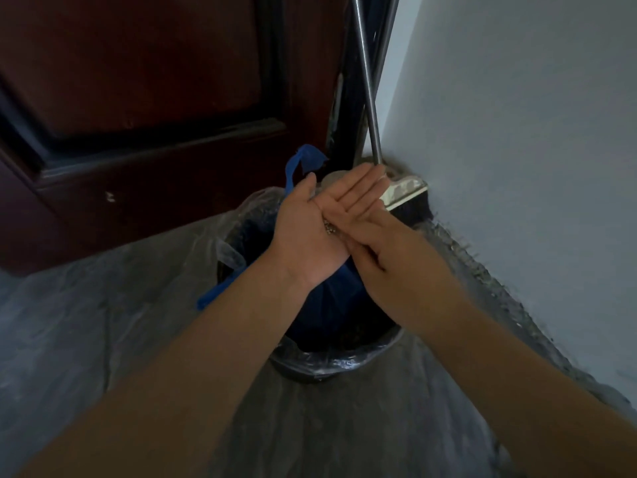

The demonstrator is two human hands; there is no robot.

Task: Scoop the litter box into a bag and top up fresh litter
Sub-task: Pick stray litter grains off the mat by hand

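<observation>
- Your left hand, flat and palm-up, hovers over the blue bag in the bin; your right hand, loose and empty, touches litter grains there.
- A brisk flick could scatter grains beyond the rim.

I count two hands mid-frame, left hand and right hand; one bin below them; one blue bag; one clear liner; one door, upper left; two metal poles, upper middle; one broom head, right of centre.
</observation>
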